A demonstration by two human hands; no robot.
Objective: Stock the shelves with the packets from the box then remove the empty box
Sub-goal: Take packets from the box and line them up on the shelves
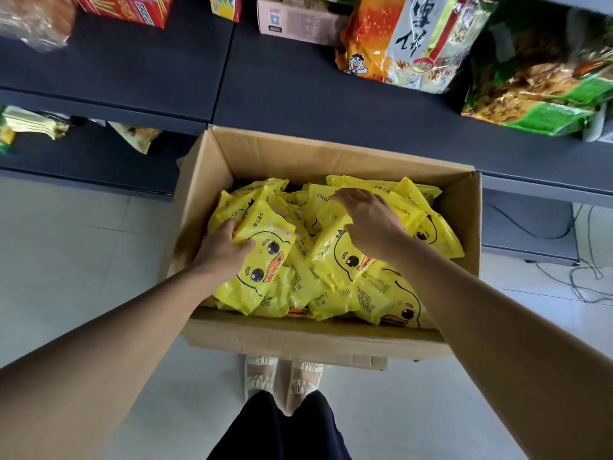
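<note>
An open cardboard box (331, 161) stands on the floor against the dark shelves (298, 84). It is full of several yellow packets printed with a duck face. My left hand (220, 249) grips the edge of one yellow packet (262, 257) on the left side of the pile, thumb on top. My right hand (368, 219) reaches down over the middle of the pile, its fingers curled onto another yellow packet (335, 257); whether it grips that packet is hidden by the hand.
The dark shelf above the box has bare room in its middle. Orange and green snack bags (530, 71) lie at its right, a pink carton (298, 19) and red boxes (129, 8) at the back. Cables (583, 273) trail on the floor to the right.
</note>
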